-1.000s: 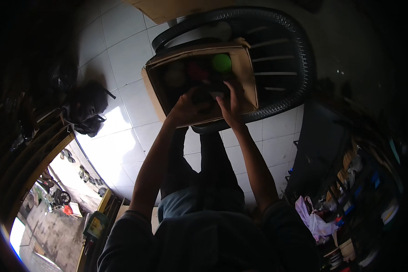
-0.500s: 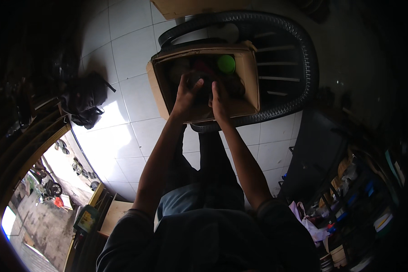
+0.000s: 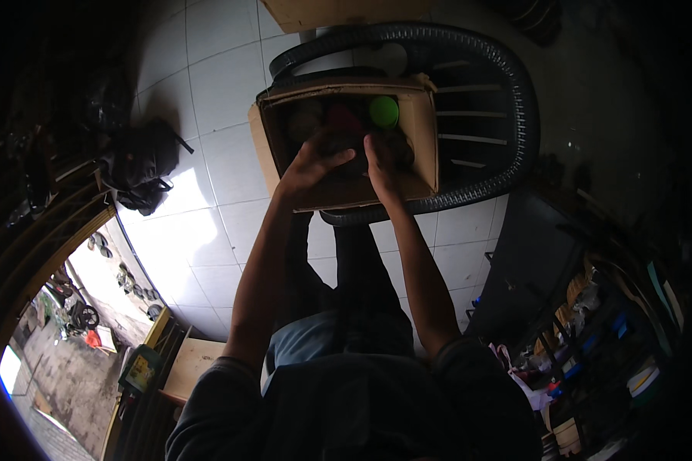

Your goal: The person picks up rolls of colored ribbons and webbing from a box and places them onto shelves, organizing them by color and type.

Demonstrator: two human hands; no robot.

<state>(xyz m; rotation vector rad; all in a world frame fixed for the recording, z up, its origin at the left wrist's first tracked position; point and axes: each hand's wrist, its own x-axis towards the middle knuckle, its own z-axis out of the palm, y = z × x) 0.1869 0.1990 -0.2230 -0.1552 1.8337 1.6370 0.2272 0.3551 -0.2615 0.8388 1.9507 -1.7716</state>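
Observation:
A brown cardboard box (image 3: 425, 142) with raised flaps rests on a black woven-look plastic chair (image 3: 521, 115). Both of my hands reach down into it. My left hand (image 3: 315, 163) is at the left side of the box, thumb stretched toward the middle, fingers spread and partly lost in shadow. Facing it, my right hand (image 3: 380, 165) has its thumb up and its other fingers partly hidden. Dark contents lie between and beneath the hands, too dim to name. A bright green round lid or cup (image 3: 384, 112) and a dark red item (image 3: 343, 118) sit at the box's far side.
Another cardboard box (image 3: 338, 12) stands beyond the chair. A black bag (image 3: 140, 163) lies on the white tiled floor (image 3: 231, 165) at left, near a bright doorway. On the right are a dark panel (image 3: 527, 265) and a cluttered shelf with plastic bags (image 3: 532, 388).
My hands have moved apart and slightly lower in the box. The left thumb now points rightward rather than up. More of the red item shows between them.

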